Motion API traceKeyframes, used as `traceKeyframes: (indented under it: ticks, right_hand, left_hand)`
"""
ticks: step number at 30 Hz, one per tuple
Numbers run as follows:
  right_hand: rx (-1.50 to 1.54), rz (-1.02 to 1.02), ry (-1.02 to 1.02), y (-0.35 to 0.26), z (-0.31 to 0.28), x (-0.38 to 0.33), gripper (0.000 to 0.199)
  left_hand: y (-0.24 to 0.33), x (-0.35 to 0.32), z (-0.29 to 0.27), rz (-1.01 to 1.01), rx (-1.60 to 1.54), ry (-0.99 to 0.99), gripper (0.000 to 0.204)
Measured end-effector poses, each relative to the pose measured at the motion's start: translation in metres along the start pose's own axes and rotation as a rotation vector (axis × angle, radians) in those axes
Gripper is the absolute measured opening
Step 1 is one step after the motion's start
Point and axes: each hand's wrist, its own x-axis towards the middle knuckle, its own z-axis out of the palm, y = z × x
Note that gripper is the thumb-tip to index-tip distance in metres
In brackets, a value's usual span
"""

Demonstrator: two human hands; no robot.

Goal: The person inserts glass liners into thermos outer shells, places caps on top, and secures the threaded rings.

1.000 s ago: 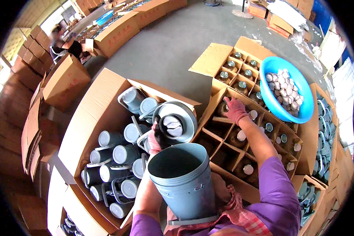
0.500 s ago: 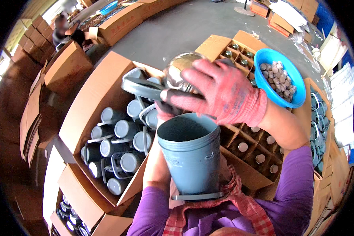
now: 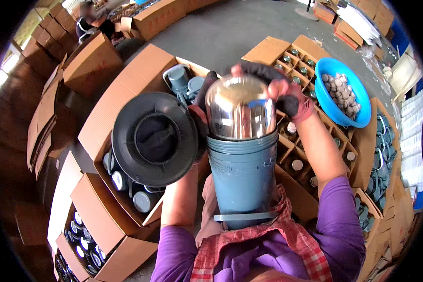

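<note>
While one gloved right hand (image 3: 293,101) spreads its fingers around the crown of a mirrored flask (image 3: 241,110), the gloved left hand (image 3: 201,120) grips the edge of a round black lid (image 3: 155,138). The flask sits dome-up in the mouth of a blue-grey casing (image 3: 242,174), its lower end hidden. To the left, a tall carton (image 3: 131,89) holds grey handled containers; to the right, capped bottles fill compartments of a partitioned carton (image 3: 293,190). Beyond, a bright blue basin (image 3: 322,96) carries a heap of pale round caps (image 3: 343,96).
</note>
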Motion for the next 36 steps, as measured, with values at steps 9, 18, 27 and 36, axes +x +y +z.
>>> traceKeyframes:
  ticks: [9,18,27,36]
  right_hand:
    - [-0.721,0.279,-0.310,-0.012,0.038,0.008,0.034]
    - [0.287,-0.074,0.170,0.056,0.032,-0.023,0.067]
    - [-0.213,-0.350,0.322,0.050,0.027,-0.048,0.048]
    - [-0.537,-0.133,0.349,-0.005,0.076,-0.044,0.041]
  left_hand:
    - [0.036,0.022,0.003,0.289,0.220,0.405,0.040]
    - [0.023,0.010,0.044,0.396,1.074,-0.444,0.066]
    - [0.024,0.017,0.051,0.410,1.103,-0.503,0.055]
    - [0.046,0.027,0.099,0.016,1.331,-0.554,0.071]
